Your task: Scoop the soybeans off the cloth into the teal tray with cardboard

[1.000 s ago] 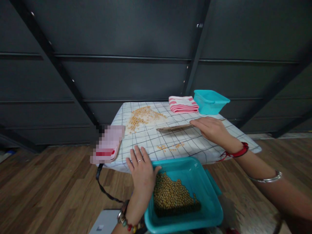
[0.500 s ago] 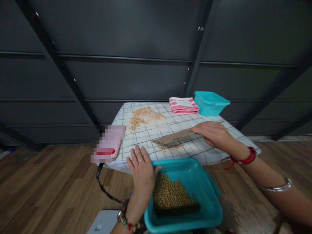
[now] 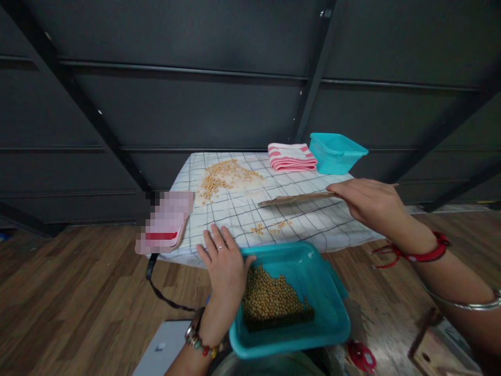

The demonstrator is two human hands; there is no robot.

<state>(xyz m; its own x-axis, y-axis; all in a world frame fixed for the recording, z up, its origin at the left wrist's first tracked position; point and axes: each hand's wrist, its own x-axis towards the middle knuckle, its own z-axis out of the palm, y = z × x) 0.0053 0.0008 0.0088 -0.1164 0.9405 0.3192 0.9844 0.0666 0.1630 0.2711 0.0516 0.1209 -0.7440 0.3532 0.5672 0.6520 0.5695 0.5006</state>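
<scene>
My left hand [image 3: 224, 263] grips the near-left rim of a turquoise tub [image 3: 331, 326] holding a heap of soybeans [image 3: 270, 303], with its fingers resting on the edge of the checked tablecloth [image 3: 313, 219]. My right hand [image 3: 371, 203] holds one end of a flat strip of brown cardboard [image 3: 297, 199] above the cloth. A few loose soybeans [image 3: 270, 228] lie just in front of the strip. A larger scatter of soybeans [image 3: 225, 175] lies at the far left of the table.
A folded pink-and-white striped towel [image 3: 291, 156] and a second turquoise tub [image 3: 336, 152] sit at the table's far right. A blurred pink object [image 3: 164, 224] with a black strap [image 3: 164, 295] hangs off the left edge. Wooden floor surrounds the table; dark wall behind.
My right hand has drawn the cardboard strip toward the small cluster of beans, then lifted it back and to the right. The left hand and the tub have stayed put.
</scene>
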